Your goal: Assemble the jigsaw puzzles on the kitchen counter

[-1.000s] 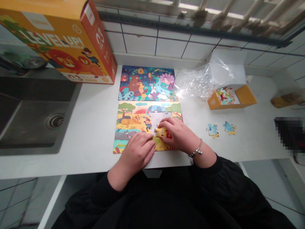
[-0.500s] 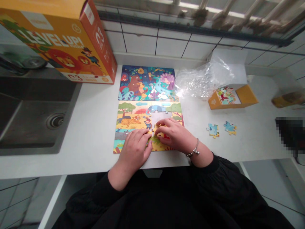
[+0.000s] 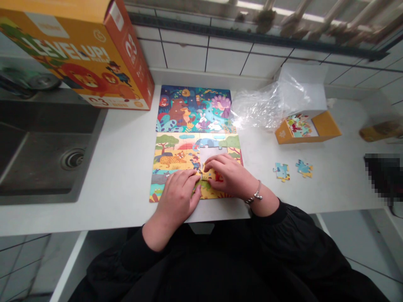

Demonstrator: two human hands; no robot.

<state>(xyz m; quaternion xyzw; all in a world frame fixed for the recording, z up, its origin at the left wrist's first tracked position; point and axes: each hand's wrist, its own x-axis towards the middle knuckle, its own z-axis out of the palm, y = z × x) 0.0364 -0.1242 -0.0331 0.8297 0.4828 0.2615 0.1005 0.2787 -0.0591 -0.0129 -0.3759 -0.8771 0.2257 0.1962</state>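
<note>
Two jigsaw pictures lie on the white counter (image 3: 126, 167): a finished forest puzzle (image 3: 195, 109) at the back and a savanna puzzle (image 3: 179, 157) in front with a gap in its middle. My left hand (image 3: 178, 197) lies flat on the savanna puzzle's lower edge, fingers together and stretched. My right hand (image 3: 229, 174) is curled over the lower right part, fingertips pressing a yellow puzzle piece (image 3: 209, 182) just below the gap. A bracelet is on my right wrist.
A big orange puzzle box (image 3: 78, 54) stands at the back left beside a steel sink (image 3: 47, 155). A crumpled plastic bag (image 3: 267, 105) and a small open orange box (image 3: 307, 128) with pieces sit at right. Two loose pieces (image 3: 292, 170) lie right of my hands.
My right hand has slid a little left and back with the yellow piece, closing toward the gap. My left hand has moved slightly left along the puzzle's lower edge.
</note>
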